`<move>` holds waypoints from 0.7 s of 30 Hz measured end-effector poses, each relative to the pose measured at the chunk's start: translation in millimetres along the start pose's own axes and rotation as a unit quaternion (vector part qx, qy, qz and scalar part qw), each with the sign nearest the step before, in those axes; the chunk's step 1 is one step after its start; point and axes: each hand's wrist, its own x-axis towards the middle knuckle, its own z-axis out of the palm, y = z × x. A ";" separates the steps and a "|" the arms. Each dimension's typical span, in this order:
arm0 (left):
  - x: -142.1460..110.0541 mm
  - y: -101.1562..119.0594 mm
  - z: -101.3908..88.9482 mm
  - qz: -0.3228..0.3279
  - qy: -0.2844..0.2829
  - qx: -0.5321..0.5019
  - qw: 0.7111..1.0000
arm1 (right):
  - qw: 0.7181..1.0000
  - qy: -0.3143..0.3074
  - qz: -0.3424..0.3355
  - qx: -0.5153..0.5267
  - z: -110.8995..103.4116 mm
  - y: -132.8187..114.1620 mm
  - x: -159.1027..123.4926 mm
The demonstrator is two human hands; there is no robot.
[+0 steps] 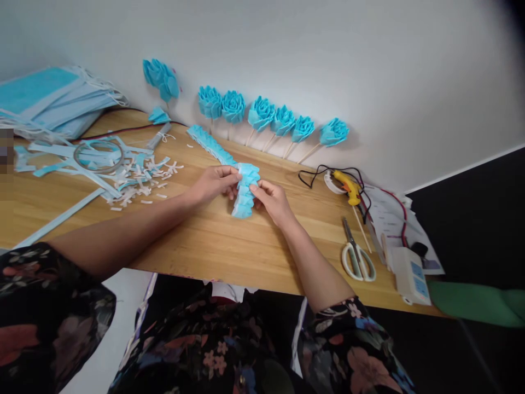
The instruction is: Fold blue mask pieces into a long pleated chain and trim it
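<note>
A folded strip of light-blue mask fabric (245,190) with a zigzag edge is held just above the wooden table. My left hand (216,183) pinches its left edge near the top, thumb in front. My right hand (272,200) grips the opposite edge a little lower, with its fingers curled behind. From the held end the pleated strip stretches back to the upper left along the table (209,145). Several blue fabric roses (261,114) on thin sticks lean on the wall behind my hands.
Face masks (49,98) are piled at the left. Near them lie a tape roll (98,155), white scraps (141,183) and a glue stick (159,135). On the right are white-handled scissors (357,257), a yellow glue gun (348,186) with its cord, papers (396,219) and a white box (410,275).
</note>
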 end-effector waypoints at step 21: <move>1.1 0.6 -2.9 -0.005 -0.047 0.079 0.996 | 0.999 0.022 -0.006 0.042 0.2 -0.6 2.3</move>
